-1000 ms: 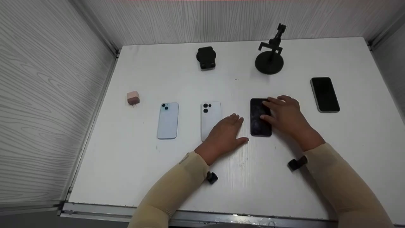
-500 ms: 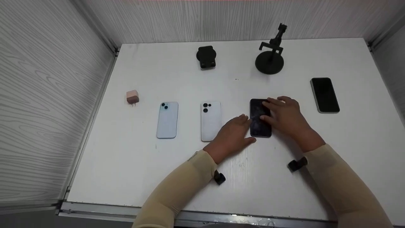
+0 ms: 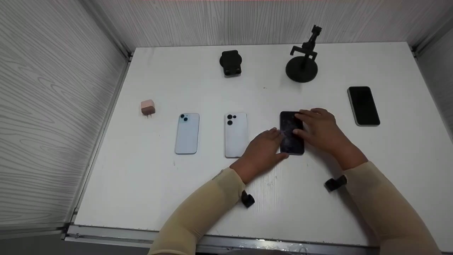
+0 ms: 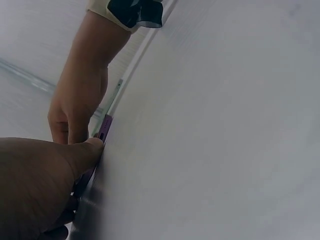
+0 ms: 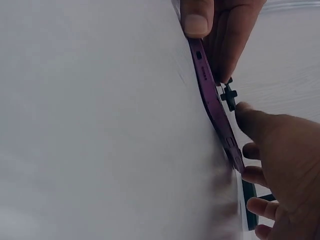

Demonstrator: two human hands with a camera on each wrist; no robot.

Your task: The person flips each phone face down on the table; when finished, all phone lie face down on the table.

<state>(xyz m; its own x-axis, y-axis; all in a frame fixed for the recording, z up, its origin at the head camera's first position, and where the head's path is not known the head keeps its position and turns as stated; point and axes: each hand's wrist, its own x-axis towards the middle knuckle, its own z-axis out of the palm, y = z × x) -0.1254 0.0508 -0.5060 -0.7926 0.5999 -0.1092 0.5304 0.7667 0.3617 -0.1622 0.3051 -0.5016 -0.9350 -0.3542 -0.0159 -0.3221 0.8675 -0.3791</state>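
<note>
A dark smartphone (image 3: pixel 291 141) with a purple edge lies screen up in front of the person, between both hands. My left hand (image 3: pixel 260 150) is at its lower left corner. That thumb reaches the bottom edge by the port, and the fingers lie along the left side. With the thumb over the screen and the fingers at the upper right edge, my right hand (image 3: pixel 320 131) holds the phone. In the right wrist view the left thumb (image 5: pixel 196 22) rests on the corner of the purple-edged phone (image 5: pixel 212 102). Some fingertips are hidden in the head view.
To the left lie a white phone (image 3: pixel 236 136), a light blue phone (image 3: pixel 187 134) and a pink plug charger (image 3: pixel 148 107). A black phone (image 3: pixel 363 106) lies at the right. Farther back are a folded black holder (image 3: pixel 230 63) and a black phone stand (image 3: pixel 301 69).
My left hand has moved right, from beside the white phone to the dark smartphone's left side. The smartphone has shifted slightly towards the person. My right hand has stayed nearly still on it.
</note>
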